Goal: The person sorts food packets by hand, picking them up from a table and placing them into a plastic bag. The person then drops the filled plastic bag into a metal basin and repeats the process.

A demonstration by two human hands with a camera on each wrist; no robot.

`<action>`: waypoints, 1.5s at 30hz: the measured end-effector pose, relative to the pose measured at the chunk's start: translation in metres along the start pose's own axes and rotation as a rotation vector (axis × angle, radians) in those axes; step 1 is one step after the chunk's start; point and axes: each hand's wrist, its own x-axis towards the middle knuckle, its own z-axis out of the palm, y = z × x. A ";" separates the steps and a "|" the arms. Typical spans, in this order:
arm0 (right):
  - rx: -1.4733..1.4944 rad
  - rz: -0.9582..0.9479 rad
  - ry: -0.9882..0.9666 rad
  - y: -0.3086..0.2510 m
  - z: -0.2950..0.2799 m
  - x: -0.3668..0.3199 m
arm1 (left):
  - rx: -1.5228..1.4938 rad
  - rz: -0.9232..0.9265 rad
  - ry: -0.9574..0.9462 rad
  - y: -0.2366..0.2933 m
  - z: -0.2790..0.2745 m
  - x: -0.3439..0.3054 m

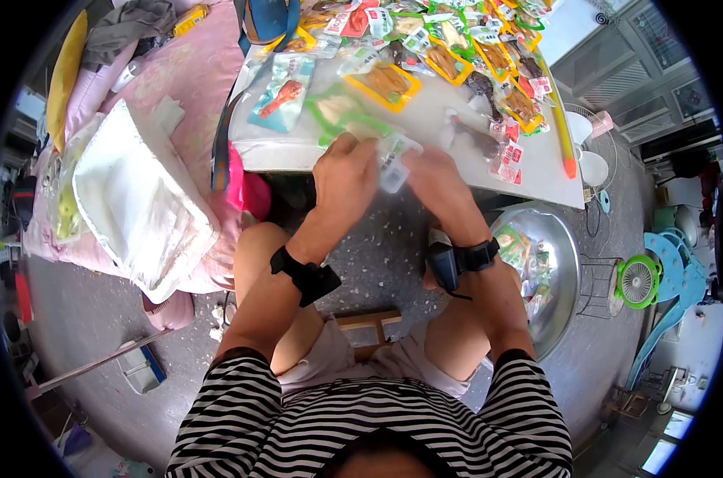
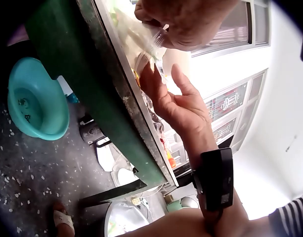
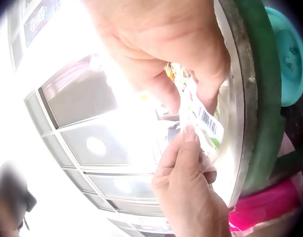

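Both hands meet at the near edge of a white-topped table [image 1: 246, 151]. My left hand [image 1: 345, 171] pinches a clear, green-edged food packet [image 1: 337, 107], blurred in the head view. The packet's white label with a barcode [image 3: 206, 120] shows between the hands in the right wrist view. My right hand [image 1: 441, 183], also blurred, has its thumb and fingers on either side of the packet's end. In the left wrist view the right hand's thumb [image 2: 182, 81] stands a little apart from its fingers.
Several sealed food packets [image 1: 449, 60] cover the far side of the table. A blue packet [image 1: 282, 92] lies at its left. A metal basin [image 1: 564, 279] with packets stands by the right knee. A white foam box [image 1: 130, 191] rests on pink bedding at left. A green fan [image 1: 638, 280] stands farther right.
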 end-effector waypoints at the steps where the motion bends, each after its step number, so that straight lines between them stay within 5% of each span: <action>1: 0.001 0.046 0.043 0.002 0.001 -0.004 | 0.000 0.006 0.005 0.000 0.001 0.000; 5: -0.584 0.068 0.155 -0.011 0.014 -0.008 | 0.010 0.009 -0.008 0.001 0.001 -0.001; 8: -0.624 -0.028 0.171 -0.010 0.018 0.003 | 0.016 0.000 -0.025 0.003 0.001 -0.002; 14: 0.102 0.043 0.020 0.001 0.033 0.018 | -0.017 0.014 -0.008 0.012 -0.006 0.000; 20: -0.365 0.113 0.019 -0.007 0.024 0.019 | 0.018 -0.052 -0.066 0.010 -0.009 0.000; 27: 0.132 0.204 -0.191 0.014 0.032 0.035 | 0.110 -0.092 -0.200 0.003 -0.009 -0.002; 30: 0.040 0.245 -0.236 0.010 0.024 0.035 | 0.110 -0.065 -0.189 0.001 -0.010 0.000; 33: -0.510 0.369 -0.207 -0.044 0.020 0.011 | 0.161 -0.093 -0.271 -0.002 -0.012 0.000; 39: -0.709 -0.055 0.117 -0.069 -0.009 0.050 | 0.249 -0.073 -0.347 -0.011 -0.001 -0.006; 42: -1.208 -0.528 0.299 -0.049 -0.013 0.112 | 0.253 -0.091 -0.375 -0.012 0.001 -0.006; 45: -1.544 -0.779 0.221 -0.049 0.015 0.138 | 0.250 -0.108 -0.380 -0.014 0.001 -0.005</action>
